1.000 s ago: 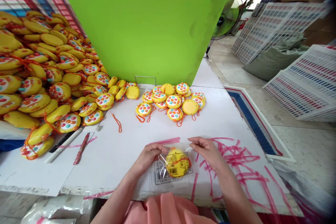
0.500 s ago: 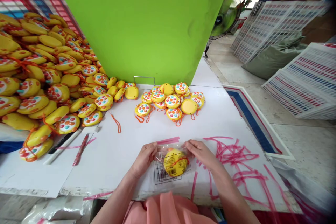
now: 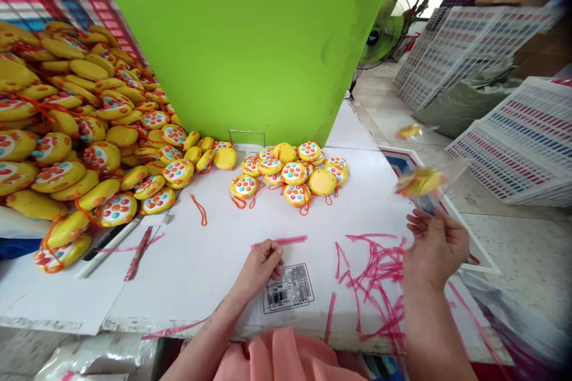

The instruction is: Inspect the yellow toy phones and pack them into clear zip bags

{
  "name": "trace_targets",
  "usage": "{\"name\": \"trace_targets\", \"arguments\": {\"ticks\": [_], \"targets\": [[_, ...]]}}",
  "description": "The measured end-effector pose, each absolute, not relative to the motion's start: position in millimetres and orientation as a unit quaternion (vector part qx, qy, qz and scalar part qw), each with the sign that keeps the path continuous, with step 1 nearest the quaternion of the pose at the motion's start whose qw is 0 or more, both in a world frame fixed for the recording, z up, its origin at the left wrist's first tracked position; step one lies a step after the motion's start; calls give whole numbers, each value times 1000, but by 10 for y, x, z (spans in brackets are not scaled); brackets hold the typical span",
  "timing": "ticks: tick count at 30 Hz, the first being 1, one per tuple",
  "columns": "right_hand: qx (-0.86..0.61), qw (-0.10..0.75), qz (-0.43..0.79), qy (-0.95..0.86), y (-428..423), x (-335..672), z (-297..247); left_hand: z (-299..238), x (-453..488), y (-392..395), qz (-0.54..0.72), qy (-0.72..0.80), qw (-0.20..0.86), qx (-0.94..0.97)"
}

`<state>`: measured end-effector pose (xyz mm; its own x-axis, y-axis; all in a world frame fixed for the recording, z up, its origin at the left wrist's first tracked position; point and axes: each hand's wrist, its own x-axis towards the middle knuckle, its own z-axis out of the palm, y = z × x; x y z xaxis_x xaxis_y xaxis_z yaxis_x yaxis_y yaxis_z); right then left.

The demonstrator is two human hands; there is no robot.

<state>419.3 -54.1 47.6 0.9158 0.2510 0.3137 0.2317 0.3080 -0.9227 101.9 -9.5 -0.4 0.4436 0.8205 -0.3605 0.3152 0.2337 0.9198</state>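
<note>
At the right, my right hand (image 3: 435, 244) is raised with its fingers loosely curled and parted. A yellow toy in a clear bag (image 3: 420, 181), smeared by motion, is in the air just above the fingertips, apparently apart from them. Farther off is a second blurred yellow shape (image 3: 409, 131). My left hand (image 3: 263, 263) rests at the table's near middle, fingers curled in, thumb against the forefinger. Whatever may be between them is hidden. Beneath its fingertips lies a clear plastic bag (image 3: 290, 290) with a printed black label.
Yellow toys with coloured bumps (image 3: 295, 172) sit in a cluster ahead, and a large heap (image 3: 89, 131) fills the left. A green board (image 3: 259, 41) stands behind. Pink strips (image 3: 375, 274) lie at right; a red wrapped tool (image 3: 137, 255) lies at left. White crates (image 3: 518, 137) stand beyond.
My right hand has moved from the bagged toy in front of me out to the right and let go of it. My left hand has stayed near, its fingers curled more.
</note>
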Motion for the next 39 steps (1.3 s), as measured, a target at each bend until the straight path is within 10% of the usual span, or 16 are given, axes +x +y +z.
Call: {"name": "trace_targets", "arguments": {"ticks": [7,19,30,39], "targets": [[-658,554,163,-483,-311,3466,269,16,1161,-125,136,524,427,724],[-649,222,57,-725,522,2895,37,63,1296,-270,59,510,165,842],[-672,238,25,-701,190,2946,-4,-122,1187,-279,188,423,135,876],[-700,458,247,-490,-71,3568,-21,-123,1145,-254,233,434,214,844]]}}
